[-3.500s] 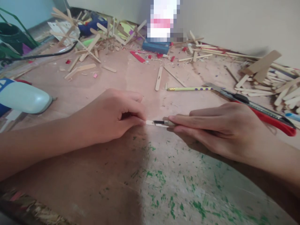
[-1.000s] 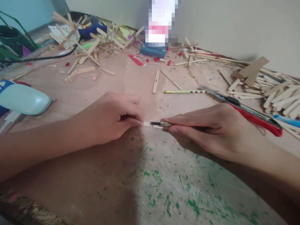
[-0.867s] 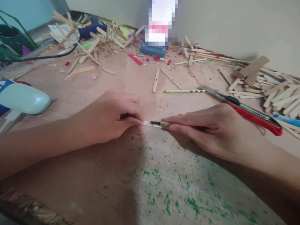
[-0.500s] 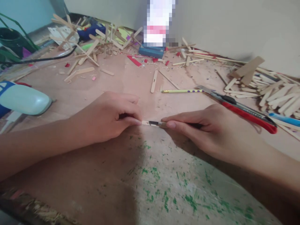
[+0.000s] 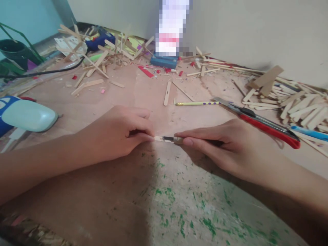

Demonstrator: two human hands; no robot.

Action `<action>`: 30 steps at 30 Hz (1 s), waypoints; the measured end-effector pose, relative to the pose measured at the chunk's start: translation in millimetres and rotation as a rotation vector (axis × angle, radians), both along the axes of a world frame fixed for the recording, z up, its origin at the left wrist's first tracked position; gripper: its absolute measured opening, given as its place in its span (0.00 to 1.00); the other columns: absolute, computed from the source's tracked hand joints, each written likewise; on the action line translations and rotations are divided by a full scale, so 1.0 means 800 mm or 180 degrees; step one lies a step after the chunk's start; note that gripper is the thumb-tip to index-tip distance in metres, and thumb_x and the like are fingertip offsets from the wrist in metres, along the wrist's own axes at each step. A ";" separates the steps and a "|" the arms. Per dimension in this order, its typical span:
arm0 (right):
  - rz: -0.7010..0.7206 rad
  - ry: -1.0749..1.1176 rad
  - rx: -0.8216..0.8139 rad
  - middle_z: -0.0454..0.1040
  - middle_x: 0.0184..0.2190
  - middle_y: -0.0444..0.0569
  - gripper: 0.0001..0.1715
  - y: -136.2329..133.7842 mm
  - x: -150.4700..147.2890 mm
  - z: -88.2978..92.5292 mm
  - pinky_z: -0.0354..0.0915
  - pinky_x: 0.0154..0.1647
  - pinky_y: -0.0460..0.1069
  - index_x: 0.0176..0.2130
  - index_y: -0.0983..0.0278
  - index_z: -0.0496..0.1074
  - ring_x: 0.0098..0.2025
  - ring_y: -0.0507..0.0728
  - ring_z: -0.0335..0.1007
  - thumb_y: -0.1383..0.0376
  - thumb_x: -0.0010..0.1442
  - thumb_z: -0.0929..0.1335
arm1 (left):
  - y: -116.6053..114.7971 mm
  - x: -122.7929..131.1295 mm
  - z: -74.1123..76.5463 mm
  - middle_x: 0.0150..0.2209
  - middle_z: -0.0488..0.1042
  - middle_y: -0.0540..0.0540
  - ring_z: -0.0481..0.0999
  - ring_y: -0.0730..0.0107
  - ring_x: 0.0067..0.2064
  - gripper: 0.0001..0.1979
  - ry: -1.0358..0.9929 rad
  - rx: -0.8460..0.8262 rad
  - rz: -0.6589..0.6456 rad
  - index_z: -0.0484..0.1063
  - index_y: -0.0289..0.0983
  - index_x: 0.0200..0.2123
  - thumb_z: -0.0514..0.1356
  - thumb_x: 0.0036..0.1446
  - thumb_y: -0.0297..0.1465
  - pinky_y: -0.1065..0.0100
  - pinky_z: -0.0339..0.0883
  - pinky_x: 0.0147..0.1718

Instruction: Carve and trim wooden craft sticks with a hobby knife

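My left hand rests on the wooden board, fingers curled, thumb and forefinger pinched on the end of a small pale wooden stick piece. My right hand lies opposite it, fingers pressed together round a slim tool whose dark tip sits on that stick piece. Most of the tool is hidden inside the hand. The two hands' fingertips are a short gap apart.
A red utility knife lies just behind my right hand, beside a yellow dotted pencil and a loose craft stick. Piled craft sticks lie far right. A white-and-blue object sits left. Stick structures crowd the back.
Both hands keep the same grip and place on the board. The view has tilted a little, so everything sits slightly lower in the frame.
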State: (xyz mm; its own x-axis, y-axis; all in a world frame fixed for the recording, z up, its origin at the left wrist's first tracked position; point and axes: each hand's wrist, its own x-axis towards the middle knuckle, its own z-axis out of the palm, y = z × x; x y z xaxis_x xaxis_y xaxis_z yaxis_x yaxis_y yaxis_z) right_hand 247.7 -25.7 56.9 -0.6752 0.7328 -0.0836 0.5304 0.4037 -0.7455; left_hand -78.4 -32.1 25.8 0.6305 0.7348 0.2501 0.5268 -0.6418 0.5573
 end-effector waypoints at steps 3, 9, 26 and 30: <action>-0.0023 0.0002 0.0006 0.83 0.25 0.45 0.34 0.000 0.002 -0.002 0.60 0.27 0.52 0.38 0.56 0.91 0.24 0.53 0.64 0.42 0.90 0.71 | -0.002 -0.001 0.004 0.35 0.83 0.52 0.80 0.69 0.35 0.16 0.0024 -0.0079 0.0061 0.94 0.43 0.42 0.67 0.79 0.22 0.65 0.65 0.37; 0.0048 -0.0010 0.0235 0.79 0.23 0.41 0.27 -0.005 -0.001 -0.005 0.63 0.30 0.50 0.44 0.59 0.93 0.21 0.50 0.61 0.51 0.91 0.71 | -0.005 0.000 0.009 0.32 0.78 0.52 0.75 0.70 0.34 0.17 0.0020 -0.0192 0.0118 0.94 0.42 0.41 0.65 0.79 0.24 0.64 0.63 0.37; -0.0148 -0.0864 0.2208 0.83 0.27 0.47 0.28 -0.057 -0.017 -0.035 0.46 0.30 0.57 0.49 0.60 0.86 0.21 0.55 0.67 0.54 0.95 0.63 | -0.005 -0.004 0.001 0.34 0.82 0.50 0.80 0.66 0.36 0.16 0.0149 0.0074 0.0098 0.93 0.41 0.43 0.65 0.83 0.27 0.63 0.67 0.40; -0.0207 -0.0881 0.2209 0.81 0.24 0.46 0.28 -0.054 -0.019 -0.032 0.44 0.28 0.57 0.51 0.61 0.87 0.19 0.56 0.66 0.54 0.96 0.62 | -0.008 -0.003 -0.001 0.32 0.80 0.50 0.78 0.66 0.34 0.17 0.0212 0.0214 0.0128 0.93 0.41 0.43 0.64 0.84 0.28 0.62 0.67 0.40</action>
State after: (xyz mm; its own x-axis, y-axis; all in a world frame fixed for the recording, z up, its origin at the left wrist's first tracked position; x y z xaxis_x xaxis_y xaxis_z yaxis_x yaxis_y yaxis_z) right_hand 232.4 -69.1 31.3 -0.6502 0.7167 0.2520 0.7003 0.6940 -0.1670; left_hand -81.2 -38.1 25.0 0.6177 0.7428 0.2583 0.5873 -0.6541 0.4767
